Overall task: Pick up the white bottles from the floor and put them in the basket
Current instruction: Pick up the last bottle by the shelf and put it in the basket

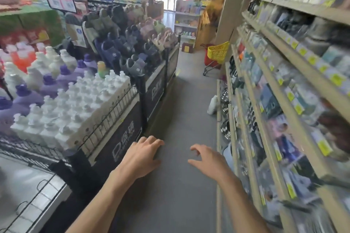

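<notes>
Grey floor (180, 157) ran up a shop aisle, frame blurred throughout. Shelves (295, 100) of packaged goods lined the 3 o'clock side. At 9 o'clock stood a wire-fenced bin (106, 126), packed with upright white bottles (79, 108); purple bottles (22, 98) sat behind them at 10 o'clock. Next bin along, toward 11 o'clock, held slippers (130, 43).

One white bottle (212, 104) lay on the floor at about 2 o'clock, up against the base of the shelves, well apart from both hands. Whether upright or tipped could not be told.

Yellow basket (217, 52) stood at 1 o'clock farther up the aisle, on a red cart frame beside the shelves.

Left hand (142, 155) was at 6 o'clock, palm down, fingers loosely extended, empty, just beside the bin's dark side panel; touching or not could not be told. Right hand (208, 161) was at 5 o'clock, fingers spread and slightly curled, unclenched, gripping nothing. Both forearms bare, reaching forward over the floor.
</notes>
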